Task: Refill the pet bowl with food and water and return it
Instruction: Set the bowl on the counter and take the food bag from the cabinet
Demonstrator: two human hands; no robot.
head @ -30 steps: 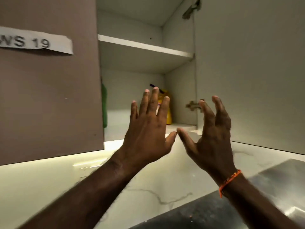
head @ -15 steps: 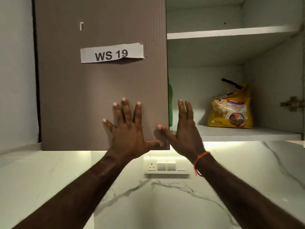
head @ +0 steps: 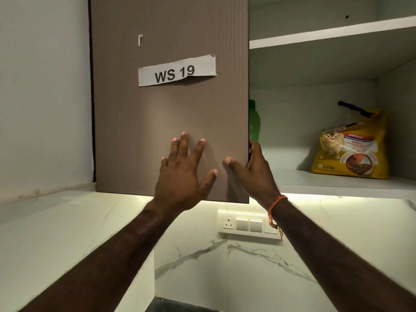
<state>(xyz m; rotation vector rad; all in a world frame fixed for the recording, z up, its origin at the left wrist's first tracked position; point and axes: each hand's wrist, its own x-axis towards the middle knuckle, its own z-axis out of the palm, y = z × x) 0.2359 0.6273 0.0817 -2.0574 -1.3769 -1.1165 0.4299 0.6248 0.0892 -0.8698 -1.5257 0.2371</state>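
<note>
Since the frame before, the right hand (head: 254,174) had hooked its fingers round the cupboard door (head: 171,113) edge while the left hand (head: 182,174) lay flat and open on it, the food bag (head: 351,152) sat untouched at three o'clock on the shelf (head: 337,185), and no bowl showed, so the job had barely begun.

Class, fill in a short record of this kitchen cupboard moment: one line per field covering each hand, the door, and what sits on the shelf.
Left hand: flat on the cabinet door, fingers spread
Right hand: grip on the door's right edge, thumb on its front
Door label: WS 19
Shelf: yellow pet food bag; green bottle partly hidden by the door
</note>
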